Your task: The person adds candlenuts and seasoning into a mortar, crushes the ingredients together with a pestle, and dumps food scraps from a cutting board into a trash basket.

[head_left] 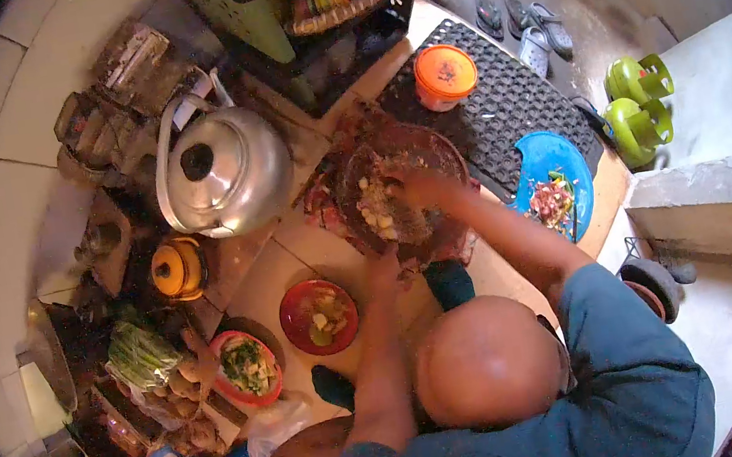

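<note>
A wide, dark brown mortar bowl [445, 152] sits on a reddish patterned cloth or mat on the floor in front of me. Pale chunks and mashed food [376, 208] lie along its left side. Inside the bowl is my right hand [424, 188], its fingers curled downward in shadow; whatever they grip is hidden. My left hand [385, 269] is at the near-left rim, blurred, touching or very close to it. Left of that hand stands a red bowl [352, 311] with yellowish pieces in it. Beyond it is another red dish [223, 384] holding chopped greens and pale pieces.
A large metal kettle [229, 168] and a yellow lidded pot [178, 268] stand at left, above bagged green vegetables [141, 355]. On a black mat [510, 84] are an orange-lidded tub [445, 75] and a blue plate [576, 161] of sliced food. Green gas cylinders [630, 127] stand at right.
</note>
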Demonstrator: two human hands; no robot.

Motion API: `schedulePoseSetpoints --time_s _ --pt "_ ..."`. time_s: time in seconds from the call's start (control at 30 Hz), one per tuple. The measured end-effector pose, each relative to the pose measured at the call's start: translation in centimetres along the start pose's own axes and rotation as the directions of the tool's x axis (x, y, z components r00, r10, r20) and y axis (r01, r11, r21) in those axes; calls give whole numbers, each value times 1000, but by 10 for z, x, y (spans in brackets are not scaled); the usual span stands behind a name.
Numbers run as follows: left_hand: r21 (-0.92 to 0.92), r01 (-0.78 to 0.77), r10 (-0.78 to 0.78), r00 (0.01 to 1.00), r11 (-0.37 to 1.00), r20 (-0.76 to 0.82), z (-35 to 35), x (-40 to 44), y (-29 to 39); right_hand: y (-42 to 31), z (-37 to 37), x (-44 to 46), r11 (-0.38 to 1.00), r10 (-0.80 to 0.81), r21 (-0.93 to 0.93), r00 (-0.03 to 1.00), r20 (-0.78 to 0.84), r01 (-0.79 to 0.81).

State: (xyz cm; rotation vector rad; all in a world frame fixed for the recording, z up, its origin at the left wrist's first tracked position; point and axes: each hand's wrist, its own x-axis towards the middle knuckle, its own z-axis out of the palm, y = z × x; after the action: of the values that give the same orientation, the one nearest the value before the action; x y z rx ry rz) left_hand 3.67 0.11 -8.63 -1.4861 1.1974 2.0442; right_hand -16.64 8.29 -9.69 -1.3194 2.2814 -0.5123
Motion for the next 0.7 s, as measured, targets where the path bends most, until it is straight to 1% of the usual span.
schedulePoseSetpoints --time_s 0.03,0.07,0.1,0.13,0.2,0.27,0.3,0.37,0.4,0.47,0.5,0.53,0.57,0.6,0.67,0.7 --pt "64 68 -68 998 996 -9 -1 6 5 12 -21 17 976 7 211 984 177 -45" --pt "59 -124 124 992 991 0 -2 12 4 21 -37 27 933 10 342 959 283 -111" --pt "44 -305 305 952 951 6 -2 25 -10 15 -53 29 906 39 388 945 325 -171" --pt "26 -463 463 887 886 3 -5 39 -33 -1 -58 19 903 103 367 943 316 -222" --pt "54 -508 511 857 859 -67 -14 108 -76 -58 -60 -25 939 283 157 946 154 -307" --pt "201 -474 496 865 857 -75 -20 141 -89 -60 -10 -42 947 296 -115 953 -59 -301" --pt "320 -406 447 893 856 -61 -20 149 -92 -58 13 -41 904 331 -236 932 -147 -358" --pt "326 -310 343 938 893 -46 -21 126 -87 -26 51 -30 911 356 -168 923 -145 -377" --pt "201 -298 311 950 933 -33 -13 87 -57 18 50 1 945 327 6 942 -71 -327" --pt "140 -347 352 936 927 -11 -4 54 -42 37 21 -3 941 245 211 963 115 -265" --pt "216 -426 436 900 879 -2 -7 51 -38 18 -14 -18 936 201 245 956 215 -252" --pt "289 -493 513 859 820 11 -10 53 -33 -3 -33 -31 929 151 279 937 316 -244" --pt "88 -385 390 920 919 -45 -10 55 -36 -25 -17 -54 987 159 2 987 3 -159" --pt "-127 -264 257 964 956 -73 -7 62 -37 -51 4 -80 945 52 -295 953 -298 -144" --pt "-284 -8 5 1000 959 -9 -1 64 -27 -59 10 -75 882 37 -432 940 -340 -191" --pt "-208 140 -134 990 968 39 -5 43 -24 -54 8 -63 932 207 -283 974 -93 -225"
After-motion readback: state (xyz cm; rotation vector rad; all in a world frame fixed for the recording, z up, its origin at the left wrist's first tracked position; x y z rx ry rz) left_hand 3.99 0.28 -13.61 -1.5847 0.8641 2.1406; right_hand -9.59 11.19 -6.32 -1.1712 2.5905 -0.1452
